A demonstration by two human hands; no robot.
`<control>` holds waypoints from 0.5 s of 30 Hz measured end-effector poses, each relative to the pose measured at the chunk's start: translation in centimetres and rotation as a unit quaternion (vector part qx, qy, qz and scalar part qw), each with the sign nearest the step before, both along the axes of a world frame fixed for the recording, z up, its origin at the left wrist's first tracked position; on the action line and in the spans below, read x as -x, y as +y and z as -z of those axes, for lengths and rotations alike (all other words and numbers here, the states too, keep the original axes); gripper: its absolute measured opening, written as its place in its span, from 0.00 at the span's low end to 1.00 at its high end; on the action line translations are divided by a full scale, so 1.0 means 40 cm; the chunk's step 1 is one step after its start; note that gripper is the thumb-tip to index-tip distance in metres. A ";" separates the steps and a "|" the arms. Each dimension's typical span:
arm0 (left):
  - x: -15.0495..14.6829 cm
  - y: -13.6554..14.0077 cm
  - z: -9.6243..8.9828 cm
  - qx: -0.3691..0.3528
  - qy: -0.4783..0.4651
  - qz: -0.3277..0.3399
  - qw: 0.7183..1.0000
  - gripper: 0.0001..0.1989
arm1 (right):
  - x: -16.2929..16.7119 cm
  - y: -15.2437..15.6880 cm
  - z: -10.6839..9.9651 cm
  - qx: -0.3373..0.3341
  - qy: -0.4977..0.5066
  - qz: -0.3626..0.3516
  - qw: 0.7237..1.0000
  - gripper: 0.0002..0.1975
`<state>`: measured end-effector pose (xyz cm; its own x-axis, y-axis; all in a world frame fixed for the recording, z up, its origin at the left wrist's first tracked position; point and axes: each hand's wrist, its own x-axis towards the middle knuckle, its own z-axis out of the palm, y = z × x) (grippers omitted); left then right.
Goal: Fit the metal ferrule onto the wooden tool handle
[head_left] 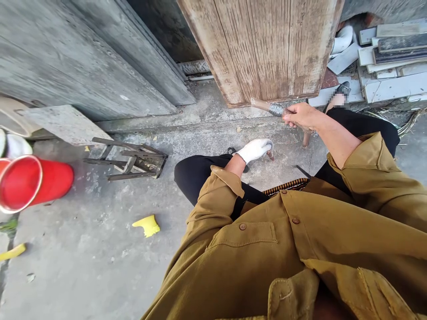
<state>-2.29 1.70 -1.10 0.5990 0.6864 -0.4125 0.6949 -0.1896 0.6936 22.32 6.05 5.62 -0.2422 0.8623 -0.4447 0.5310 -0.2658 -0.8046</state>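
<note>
Head view, and I'm using the wooden panel (267, 49) as my landmark, since everything sits around it. My right hand (296, 115) is bare and clamped on a wooden stick (262, 105), just below the panel's bottom edge as I see it. The stick's bare tip overlaps that edge on my screen, but I can't tell from here if the two actually touch. Another brown piece (305, 138) hangs down past that hand, farther below the panel; can't say whether it's part of the same stick.

Left hand (255, 150) has a white glove on, fingers curled together on what looks like a brown stub (270, 155), lower than the panel's edge and apart from the right hand.

Progress-wise: there's already a snug band of wire (276, 110) around the stick, right beside my right fingers, so I'd call the winding at least partly done. The wood between the band and the tip is bare. I can't spot a tied-off or cut end, and I can't make out whether a strand runs down to the glove, so how many turns are left is anyone's guess tbh.

Other stuff: small wooden stool (130, 164) on its side, left of and below the panel, red bucket (56, 182) well beyond it, yellow scrap (148, 226) on the floor farther down, stacked boards (393, 58) right of the panel.
</note>
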 end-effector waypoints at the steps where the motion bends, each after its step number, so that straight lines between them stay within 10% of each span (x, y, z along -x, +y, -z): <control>1: 0.000 -0.002 -0.001 0.004 -0.004 0.008 1.000 0.10 | -0.003 0.009 0.009 -0.012 -0.053 0.006 0.998 0.11; 8: 0.016 -0.010 0.005 0.109 -0.192 -0.014 0.975 0.13 | -0.019 0.028 0.043 -0.053 -0.409 -0.191 0.891 0.14; 15: 0.039 0.015 -0.003 0.106 -0.272 -0.115 0.949 0.23 | -0.012 0.003 0.048 0.209 -0.174 -0.461 0.845 0.17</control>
